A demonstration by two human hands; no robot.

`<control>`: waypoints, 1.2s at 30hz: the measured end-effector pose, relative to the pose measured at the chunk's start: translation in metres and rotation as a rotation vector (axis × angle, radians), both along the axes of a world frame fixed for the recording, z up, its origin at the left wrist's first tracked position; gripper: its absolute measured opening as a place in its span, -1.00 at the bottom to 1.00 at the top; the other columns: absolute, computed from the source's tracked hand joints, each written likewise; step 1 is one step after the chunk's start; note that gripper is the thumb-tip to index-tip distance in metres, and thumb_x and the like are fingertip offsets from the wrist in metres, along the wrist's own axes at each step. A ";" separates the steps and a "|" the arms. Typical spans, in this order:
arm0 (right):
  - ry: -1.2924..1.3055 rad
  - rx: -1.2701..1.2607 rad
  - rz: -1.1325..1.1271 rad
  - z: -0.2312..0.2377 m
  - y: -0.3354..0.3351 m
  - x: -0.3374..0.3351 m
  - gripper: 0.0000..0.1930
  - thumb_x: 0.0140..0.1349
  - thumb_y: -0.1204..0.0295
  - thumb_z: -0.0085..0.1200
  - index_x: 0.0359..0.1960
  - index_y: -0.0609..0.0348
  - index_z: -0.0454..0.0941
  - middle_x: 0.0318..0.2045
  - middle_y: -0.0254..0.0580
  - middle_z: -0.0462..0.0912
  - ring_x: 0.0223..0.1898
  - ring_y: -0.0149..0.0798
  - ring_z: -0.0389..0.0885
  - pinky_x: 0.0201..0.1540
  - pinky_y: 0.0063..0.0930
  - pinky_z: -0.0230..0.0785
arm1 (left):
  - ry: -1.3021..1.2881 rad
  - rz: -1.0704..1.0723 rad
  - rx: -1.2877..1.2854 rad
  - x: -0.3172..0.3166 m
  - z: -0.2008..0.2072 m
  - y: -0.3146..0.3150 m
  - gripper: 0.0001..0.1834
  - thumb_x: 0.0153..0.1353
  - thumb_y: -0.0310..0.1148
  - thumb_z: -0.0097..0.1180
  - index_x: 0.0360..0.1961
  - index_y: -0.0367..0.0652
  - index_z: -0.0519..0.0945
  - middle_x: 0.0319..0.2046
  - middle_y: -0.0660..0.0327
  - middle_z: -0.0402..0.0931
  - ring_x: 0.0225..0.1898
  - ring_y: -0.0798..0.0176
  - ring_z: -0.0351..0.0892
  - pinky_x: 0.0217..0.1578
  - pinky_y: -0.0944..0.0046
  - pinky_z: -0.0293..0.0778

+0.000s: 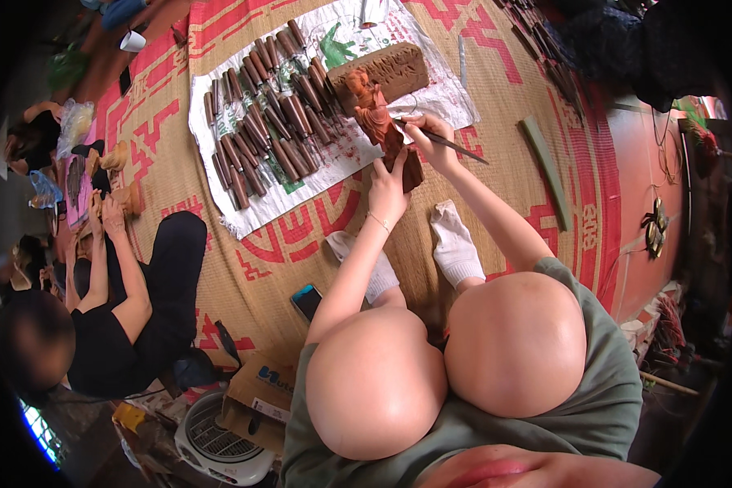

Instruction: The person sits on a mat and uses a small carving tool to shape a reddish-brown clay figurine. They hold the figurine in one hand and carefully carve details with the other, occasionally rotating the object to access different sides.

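Observation:
My left hand [389,191] is wrapped round the dark base of a carved reddish-brown wooden figurine [373,118], which tilts up and away from me. From the right, my right hand [434,145] grips a slim dark rod-shaped tool [468,152] like a small file, its far end at the figurine's side. I cannot make out whether that end touches the wood. Behind the figurine's upper part lies a brown block [398,71] with a rough, marked face. Left of it, several carving tools with brown wooden handles [297,114] lie in rows on a white sack [256,213].
A patterned straw mat [260,317] spreads beneath. A phone [305,301] lies by my left forearm, a pale wooden strip [545,171] to the right. At left another person's hands [110,213] hold a wooden piece. A cardboard box [256,398] and fan [220,439] stand lower left.

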State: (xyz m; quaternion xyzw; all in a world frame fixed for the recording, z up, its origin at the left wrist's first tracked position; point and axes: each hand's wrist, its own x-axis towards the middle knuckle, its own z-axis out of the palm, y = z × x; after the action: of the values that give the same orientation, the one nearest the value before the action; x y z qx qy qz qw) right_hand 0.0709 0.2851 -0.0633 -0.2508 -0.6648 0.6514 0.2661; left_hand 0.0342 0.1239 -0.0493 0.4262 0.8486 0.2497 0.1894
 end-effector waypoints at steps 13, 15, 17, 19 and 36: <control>0.101 0.108 -0.025 0.007 -0.002 -0.018 -0.84 0.14 0.48 0.17 -0.41 0.38 0.56 -0.31 -0.10 0.69 -0.45 -0.53 0.55 -0.50 -0.62 0.38 | 0.004 -0.011 -0.005 -0.001 -0.004 -0.002 0.10 -0.21 -0.49 0.38 0.37 0.18 0.03 -0.09 -0.21 0.16 -0.15 -0.36 0.45 -0.16 -0.07 0.51; 0.116 0.107 -0.016 0.020 -0.004 -0.025 -0.85 0.12 0.48 0.16 -0.45 0.38 0.55 -0.30 -0.07 0.70 -0.43 -0.49 0.57 -0.45 -0.58 0.41 | 0.034 -0.016 0.026 -0.004 -0.002 0.000 0.10 -0.21 -0.49 0.38 0.37 0.17 0.03 -0.09 -0.22 0.16 -0.15 -0.37 0.44 -0.16 -0.08 0.51; 0.145 0.198 -0.012 0.015 -0.003 -0.030 -0.85 0.10 0.49 0.16 -0.47 0.39 0.54 -0.28 -0.04 0.70 -0.41 -0.48 0.59 -0.41 -0.56 0.43 | 0.014 -0.015 0.007 -0.002 -0.001 0.000 0.09 -0.20 -0.49 0.38 0.37 0.15 0.03 -0.08 -0.23 0.16 -0.11 -0.38 0.41 -0.12 -0.07 0.49; 0.086 0.165 0.017 0.016 -0.002 -0.025 -0.85 0.08 0.50 0.16 -0.49 0.39 0.54 -0.27 -0.02 0.70 -0.35 -0.44 0.62 -0.33 -0.53 0.45 | -0.026 -0.008 0.010 -0.003 -0.002 0.000 0.08 -0.19 -0.48 0.38 0.37 0.15 0.03 -0.09 -0.22 0.16 -0.08 -0.39 0.38 -0.09 -0.05 0.47; -0.001 0.261 0.046 0.042 0.007 -0.025 -0.86 0.10 0.50 0.17 -0.47 0.37 0.56 -0.35 -0.05 0.71 -0.40 -0.48 0.62 -0.37 -0.53 0.47 | -0.021 -0.014 -0.015 -0.004 0.002 0.000 0.03 -0.17 -0.50 0.36 0.35 0.14 0.08 -0.09 -0.22 0.16 -0.11 -0.35 0.40 -0.13 -0.05 0.48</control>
State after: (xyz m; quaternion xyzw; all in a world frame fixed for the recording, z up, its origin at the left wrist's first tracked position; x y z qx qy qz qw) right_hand 0.0462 0.2917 -0.0217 -0.1990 -0.7494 0.5654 0.2812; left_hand 0.0301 0.1243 -0.0477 0.4280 0.8453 0.2467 0.2034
